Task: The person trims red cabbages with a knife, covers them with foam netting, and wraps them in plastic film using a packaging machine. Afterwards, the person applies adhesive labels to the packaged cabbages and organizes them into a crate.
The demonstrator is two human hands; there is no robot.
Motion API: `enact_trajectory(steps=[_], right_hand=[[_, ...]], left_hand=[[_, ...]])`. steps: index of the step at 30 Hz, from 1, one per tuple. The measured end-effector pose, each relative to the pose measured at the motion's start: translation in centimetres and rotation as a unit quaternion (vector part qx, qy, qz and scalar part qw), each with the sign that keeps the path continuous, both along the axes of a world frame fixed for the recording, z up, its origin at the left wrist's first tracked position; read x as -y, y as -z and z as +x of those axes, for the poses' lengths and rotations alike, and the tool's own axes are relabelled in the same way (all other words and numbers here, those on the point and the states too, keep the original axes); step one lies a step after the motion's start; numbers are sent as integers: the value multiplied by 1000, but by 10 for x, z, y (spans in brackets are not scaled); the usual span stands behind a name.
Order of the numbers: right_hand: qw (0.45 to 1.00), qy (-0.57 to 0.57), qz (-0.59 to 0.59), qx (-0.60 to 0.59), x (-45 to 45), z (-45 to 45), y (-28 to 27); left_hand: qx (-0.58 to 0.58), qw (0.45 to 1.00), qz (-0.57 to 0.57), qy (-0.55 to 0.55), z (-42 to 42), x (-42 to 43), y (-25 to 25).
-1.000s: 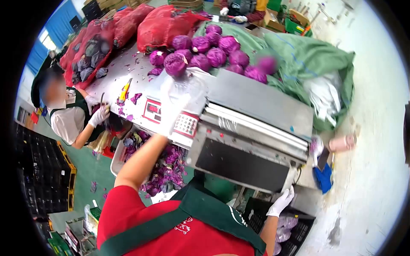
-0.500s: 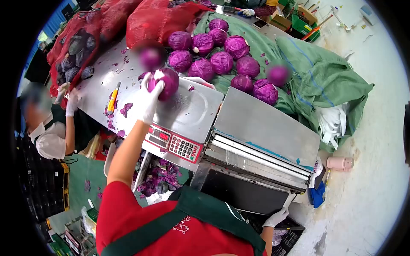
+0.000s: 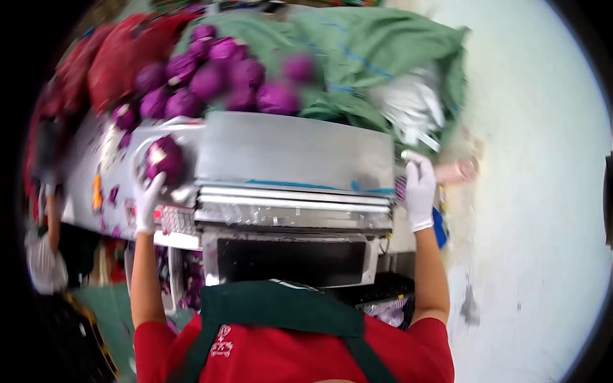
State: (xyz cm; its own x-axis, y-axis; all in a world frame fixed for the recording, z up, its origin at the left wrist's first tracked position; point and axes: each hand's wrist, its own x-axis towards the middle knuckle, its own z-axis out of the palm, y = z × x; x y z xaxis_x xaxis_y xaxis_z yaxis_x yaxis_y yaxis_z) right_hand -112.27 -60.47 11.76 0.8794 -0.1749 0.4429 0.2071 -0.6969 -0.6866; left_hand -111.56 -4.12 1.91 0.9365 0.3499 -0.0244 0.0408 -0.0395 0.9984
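A red cabbage (image 3: 164,158) with a pale cut stem sits on the plate of the weighing scale (image 3: 186,137). My gloved left hand (image 3: 148,201) is around its near left side, thumb in front. To the right of the film wrapping machine (image 3: 294,150), my gloved right hand (image 3: 419,195) is raised with fingers bent but apart. Just left of that hand is a small purple patterned item (image 3: 400,189), partly hidden by the machine. Motion blur softens both hands, and I see nothing between the right fingers.
Several more red cabbages (image 3: 182,104) lie behind the scale on a green sack (image 3: 268,48). White bags or gloves (image 3: 412,105) spill from the sack. Red mesh sacks (image 3: 131,64) stand back left, near a yellow cutter (image 3: 97,191). Another person (image 3: 48,255) is at far left.
The view has swung right. My right hand has risen from low beside the machine to its right end. My left hand remains at the cabbage, which now rests on the scale plate.
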Motion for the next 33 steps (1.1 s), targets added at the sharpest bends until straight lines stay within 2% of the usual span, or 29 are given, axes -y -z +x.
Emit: enact_trajectory(steps=[2,4,5,6,7,10,11,12,13,14,16,17,18,20,21,22,24,26,28,30,33], right_hand=[[985,-124,86,-83,-54,49,-33],[951,-308,-16,-28,-111,107,-46],[930,-360,12,-76,-149,123,-55],[924,-379,46,-13,-157,165,11],[898,-432,-87,-19,-220,166,-39],[806,-503,-282,-136,-319,238,21],[781,-513,-332,-134,-347,259,53],[753,-522,-347,-200,-375,277,86],[699,-535,-427,-208,-400,290,111],[639,-541,-504,-212,-423,298,123],[557,-545,-537,-324,-445,289,113],[635,-496,-442,-394,-455,291,136],[705,-426,-330,-461,-457,282,131],[706,-493,-373,-345,-463,284,140],[707,-488,-376,-347,-463,287,138],[729,-456,-398,-319,-464,291,133],[767,-393,-437,-259,-468,285,98],[821,-425,-254,-285,-456,289,49],[874,-426,-157,-174,-431,288,17],[870,-459,-80,-163,-403,245,-28],[850,-492,-75,-172,-363,151,-77]], left_hand=[[14,998,64,25,-3,1,7],[48,993,108,9,-3,-8,29],[47,995,87,-5,-6,-3,27],[48,997,62,-18,-8,5,23],[65,995,69,-28,-9,10,19],[89,994,68,-20,-12,20,8],[101,992,68,-31,-12,21,7],[114,990,68,-40,-13,22,6],[97,993,35,-52,-16,24,4],[75,995,12,-62,-18,24,1],[82,987,106,-83,-19,19,14],[79,986,122,-88,-20,18,14],[87,983,132,-95,-21,18,17],[92,985,107,-95,-21,18,18],[85,987,99,-97,-22,18,18],[88,987,95,-95,-23,18,18],[70,992,-12,-108,-26,19,16],[93,989,-27,-109,-27,16,14],[98,971,121,-179,-33,7,13],[94,970,39,-222,-35,1,-5],[73,971,-196,-116,-39,8,-73]])
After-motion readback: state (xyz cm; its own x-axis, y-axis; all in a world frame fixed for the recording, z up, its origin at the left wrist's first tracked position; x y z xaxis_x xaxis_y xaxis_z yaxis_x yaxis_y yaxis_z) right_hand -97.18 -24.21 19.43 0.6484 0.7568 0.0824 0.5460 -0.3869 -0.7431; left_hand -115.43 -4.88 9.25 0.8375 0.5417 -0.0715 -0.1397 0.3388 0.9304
